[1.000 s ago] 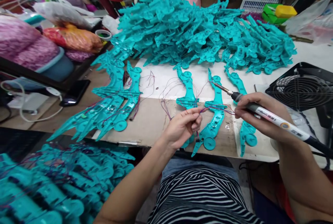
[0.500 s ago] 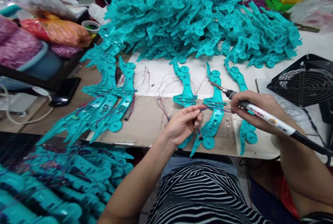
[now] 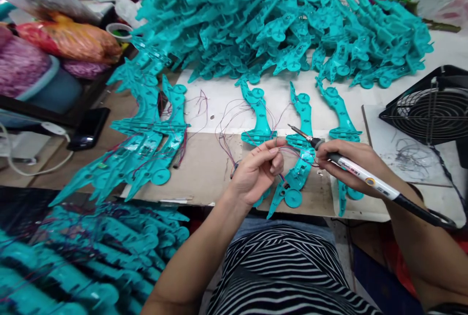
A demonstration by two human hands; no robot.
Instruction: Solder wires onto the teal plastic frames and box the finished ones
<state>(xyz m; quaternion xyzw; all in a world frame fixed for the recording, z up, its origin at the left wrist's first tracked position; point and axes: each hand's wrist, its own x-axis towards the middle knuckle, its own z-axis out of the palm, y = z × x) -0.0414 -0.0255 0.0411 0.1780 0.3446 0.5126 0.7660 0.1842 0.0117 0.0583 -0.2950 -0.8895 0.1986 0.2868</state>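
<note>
We've both hands over the counter (image 3: 208, 159), busy w/ wiring. L hand (image 3: 256, 173): thumb & forefinger pinched together on thin wires (image 3: 292, 148), red/purple, AFAWCT; exact strands too small to tell. R hand (image 3: 360, 155) grips the soldering iron (image 3: 380, 187) like a pen, tip pointing fwd & left.

Middle turquoise piece (image 3: 303, 110) lies flat on the counter in front of us, btwn the left piece (image 3: 259, 110) & the right piece (image 3: 340, 110), apart from both. Its crossbar is just beyond our L fingertips; wires cross over it, btwn our hands. Iron's tip shows just left of its upper half, apart from our fingertips; can't tell if it touches anything.

Step in hand, our guess: soldering wires on the middle piece, w/ tip & wire ends not yet together, as far as we see. Next move prob. calls for a steady L pinch, bare wire end set on its joint, then a brief touch of the tip, clear of fingers & plastic, since hot metal would likely mark it.

Nearby: big pile (image 3: 226, 22) of similar pcs at the back, wired stack (image 3: 146, 134) to our left, more in the lower heap (image 3: 73, 266), black fan (image 3: 431, 110) at far right.
</note>
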